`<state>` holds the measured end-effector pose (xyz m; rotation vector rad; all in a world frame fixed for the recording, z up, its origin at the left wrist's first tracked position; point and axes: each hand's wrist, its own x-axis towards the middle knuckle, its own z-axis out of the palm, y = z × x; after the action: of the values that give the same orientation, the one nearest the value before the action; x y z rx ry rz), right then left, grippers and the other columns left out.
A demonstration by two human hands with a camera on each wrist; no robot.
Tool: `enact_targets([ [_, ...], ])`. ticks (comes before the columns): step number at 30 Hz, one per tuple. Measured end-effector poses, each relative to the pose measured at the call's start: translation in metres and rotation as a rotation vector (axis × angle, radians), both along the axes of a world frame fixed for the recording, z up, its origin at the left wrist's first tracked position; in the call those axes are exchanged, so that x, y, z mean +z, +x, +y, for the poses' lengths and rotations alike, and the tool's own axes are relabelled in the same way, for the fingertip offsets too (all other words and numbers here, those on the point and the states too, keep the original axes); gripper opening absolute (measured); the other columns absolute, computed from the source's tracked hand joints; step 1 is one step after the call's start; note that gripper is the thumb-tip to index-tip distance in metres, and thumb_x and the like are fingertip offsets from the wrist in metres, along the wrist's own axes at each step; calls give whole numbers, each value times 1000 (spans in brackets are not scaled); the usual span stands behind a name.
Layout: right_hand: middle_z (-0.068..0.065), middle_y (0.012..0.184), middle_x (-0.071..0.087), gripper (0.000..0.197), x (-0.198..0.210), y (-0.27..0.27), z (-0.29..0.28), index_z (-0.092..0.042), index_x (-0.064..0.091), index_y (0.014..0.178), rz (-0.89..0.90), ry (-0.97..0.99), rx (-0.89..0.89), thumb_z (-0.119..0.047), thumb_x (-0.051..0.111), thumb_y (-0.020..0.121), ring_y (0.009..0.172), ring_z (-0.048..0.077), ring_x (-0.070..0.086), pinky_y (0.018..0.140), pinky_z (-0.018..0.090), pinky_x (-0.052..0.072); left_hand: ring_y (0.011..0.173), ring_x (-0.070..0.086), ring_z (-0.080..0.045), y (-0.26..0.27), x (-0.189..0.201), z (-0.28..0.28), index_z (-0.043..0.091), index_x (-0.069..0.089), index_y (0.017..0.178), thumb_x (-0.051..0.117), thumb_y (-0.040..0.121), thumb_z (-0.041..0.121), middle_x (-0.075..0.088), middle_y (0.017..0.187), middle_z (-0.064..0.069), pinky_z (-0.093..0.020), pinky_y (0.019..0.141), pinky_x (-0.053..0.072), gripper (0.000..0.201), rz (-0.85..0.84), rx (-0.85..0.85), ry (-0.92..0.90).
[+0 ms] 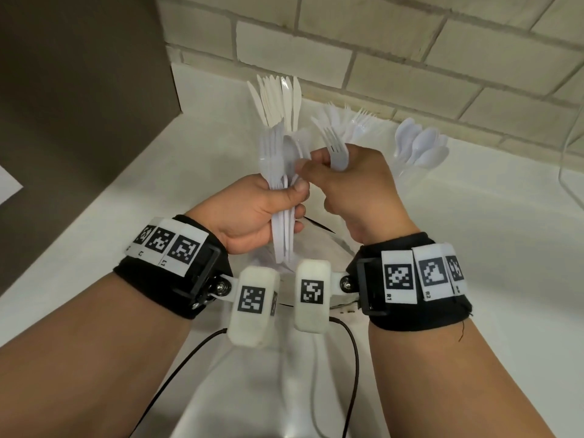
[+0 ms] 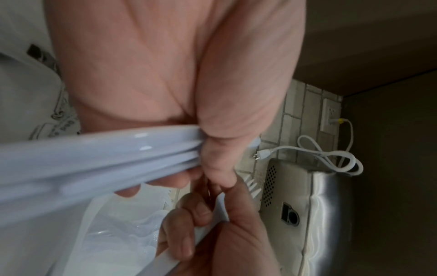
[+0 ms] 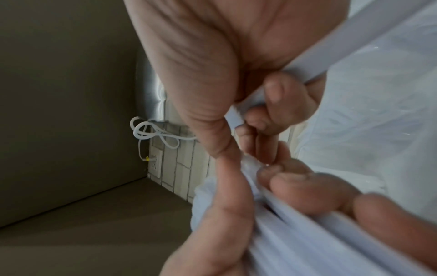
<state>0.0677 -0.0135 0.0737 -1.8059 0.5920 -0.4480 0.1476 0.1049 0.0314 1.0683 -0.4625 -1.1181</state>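
Observation:
My left hand (image 1: 278,197) grips a bundle of white plastic cutlery (image 1: 278,159) upright by the handles, forks and a spoon at its top; the left wrist view shows these handles (image 2: 99,155) across the palm. My right hand (image 1: 319,172) holds a white plastic fork (image 1: 336,150) in its curled fingers, and its thumb and forefinger touch the bundle's spoon. The fork's handle (image 3: 279,87) crosses the right palm. Both hands hover above a clear plastic bag (image 1: 316,241).
On the white counter (image 1: 474,248) by the tiled wall (image 1: 410,58) stand groups of white knives (image 1: 278,96), forks (image 1: 350,124) and spoons (image 1: 420,143). A dark cabinet side (image 1: 79,90) rises at the left. A steel appliance (image 2: 319,205) and white power cord (image 2: 331,156) lie beyond.

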Motion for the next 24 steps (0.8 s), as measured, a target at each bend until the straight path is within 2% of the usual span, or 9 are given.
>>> enact_targets([
  [5,-6,54,51,9,-2,1,-4,-3,66,79,-17,-3,-9,-11,64,84,51,10,44,54,27,36,75,57,-13,1,-1,1,12,58,103,55,84,19,57,85,-1,-29,71,52,20,84,15,-42],
  [7,-4,57,55,10,-4,1,-1,-4,66,79,-6,-30,4,-13,67,83,50,9,48,52,25,38,91,59,-19,0,-2,-1,6,58,116,57,83,17,60,101,-11,-34,86,53,35,89,57,-32],
  [9,-3,60,59,12,-6,1,0,-4,66,80,-7,-38,7,-15,69,83,49,7,51,51,22,40,114,53,-29,-1,-3,-2,1,51,130,57,85,14,53,125,-22,-42,105,43,47,89,73,-26],
  [10,-4,59,58,12,-6,1,0,-5,65,77,-8,-25,4,-14,67,84,49,7,51,50,23,39,117,53,-29,-3,-2,-3,0,51,130,57,88,12,53,127,-22,-43,104,44,44,95,66,-35],
  [13,-4,60,54,17,-7,1,-2,-15,58,72,-12,44,-15,-11,58,89,53,9,50,53,25,38,95,68,-23,-5,1,-1,4,60,119,50,93,9,69,105,-14,-36,81,57,28,113,68,-63],
  [16,0,71,60,12,-8,1,0,-17,57,81,-48,80,-71,-12,53,91,58,11,52,52,23,39,104,63,-27,-5,1,-1,5,55,126,45,95,5,64,113,-14,-42,90,54,33,113,93,-86],
  [19,9,77,67,8,-6,1,0,-12,57,90,-129,85,-177,-13,49,91,60,12,53,54,24,39,87,65,-20,-5,2,-1,13,56,125,45,96,3,63,90,-5,-40,90,52,32,60,120,-40],
  [21,3,64,58,11,-2,0,-3,-10,54,97,-187,116,-233,-12,44,93,56,12,53,53,24,42,81,66,-17,-4,1,0,16,58,123,47,96,5,61,81,-2,-43,91,50,31,51,142,-6],
  [24,3,63,45,11,5,-2,-1,-14,50,105,-246,196,-204,-14,42,97,47,18,46,43,26,43,72,64,-15,-4,0,0,15,59,118,49,95,7,58,76,0,-42,88,51,26,29,170,25],
])
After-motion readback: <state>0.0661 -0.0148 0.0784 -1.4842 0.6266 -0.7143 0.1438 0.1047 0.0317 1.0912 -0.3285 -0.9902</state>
